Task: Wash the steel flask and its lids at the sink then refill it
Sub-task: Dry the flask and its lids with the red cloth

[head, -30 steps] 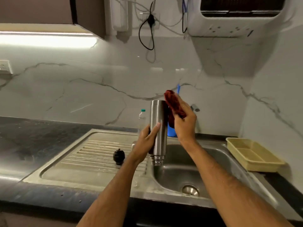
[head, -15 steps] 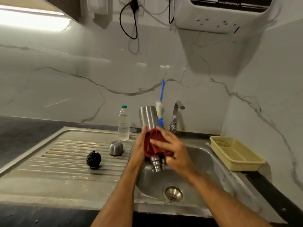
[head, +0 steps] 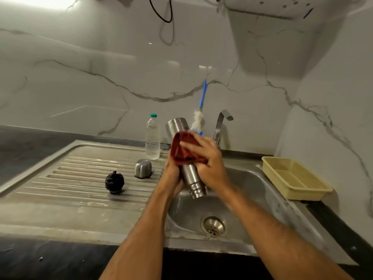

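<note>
Head: plastic bottle (head: 152,138), yellow basket (head: 294,177) flank sink (head: 254,184).

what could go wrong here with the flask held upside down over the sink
1. The steel flask is tilted mouth-down over the sink; if wet, it might slip from the left hand and drop into the basin.
2. The red cloth under the right hand could bunch and loosen that grip.

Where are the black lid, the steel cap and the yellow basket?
black lid (head: 114,181), head view, on its round body.
steel cap (head: 143,168), head view, on its side wall.
yellow basket (head: 290,194), head view, on its front wall.
</note>
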